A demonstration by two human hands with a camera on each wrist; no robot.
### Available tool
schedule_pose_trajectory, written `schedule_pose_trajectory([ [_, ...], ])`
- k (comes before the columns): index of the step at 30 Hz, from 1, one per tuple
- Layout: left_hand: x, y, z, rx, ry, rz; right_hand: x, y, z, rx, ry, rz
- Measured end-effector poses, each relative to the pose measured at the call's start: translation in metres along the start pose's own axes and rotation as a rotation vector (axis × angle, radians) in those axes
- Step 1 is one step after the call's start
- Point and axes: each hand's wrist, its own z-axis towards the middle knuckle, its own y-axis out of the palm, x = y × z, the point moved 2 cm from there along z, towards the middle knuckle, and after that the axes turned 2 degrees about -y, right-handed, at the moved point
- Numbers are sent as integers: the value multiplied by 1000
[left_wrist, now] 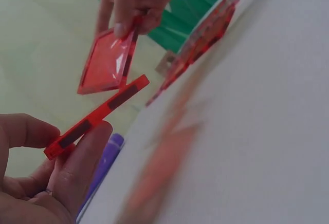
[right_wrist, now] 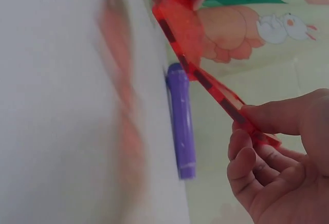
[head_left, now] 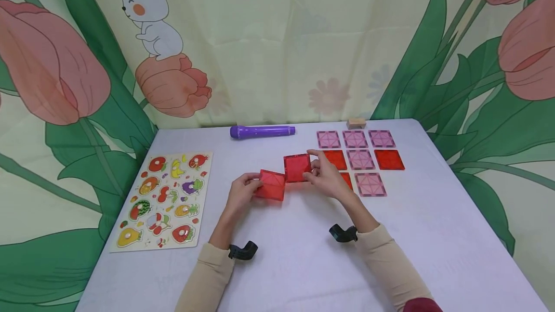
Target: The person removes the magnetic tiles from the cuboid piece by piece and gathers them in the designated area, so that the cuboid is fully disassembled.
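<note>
My left hand (head_left: 244, 189) pinches a see-through red square magnetic tile (head_left: 272, 186) by its left edge, above the white table. A second red magnetic tile (head_left: 297, 168) is pinched at its right edge by my right hand (head_left: 326, 175). The two tiles meet near a corner, the right one standing a little higher. In the left wrist view the left tile (left_wrist: 97, 116) is seen edge-on between thumb and fingers, dark magnet strips along its rim. The right wrist view shows the right tile (right_wrist: 221, 98) nearly edge-on too, its end against the other tile (right_wrist: 180, 34).
Pink tiles (head_left: 361, 160) and red tiles (head_left: 389, 160) lie in rows at the back right, partly behind my right hand. A small wooden block (head_left: 356, 123) sits behind them. At the back lies a purple toy microphone (head_left: 262, 132); a fruit puzzle board (head_left: 163, 201) lies left.
</note>
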Motion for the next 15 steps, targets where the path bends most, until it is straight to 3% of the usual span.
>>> schedule_pose_trajectory([
  [8, 5, 24, -10, -88, 9, -32, 19, -39, -22, 142, 99, -34],
  [15, 2, 41, -15, -215, 1, 18, 32, -68, -40, 218, 163, -16],
])
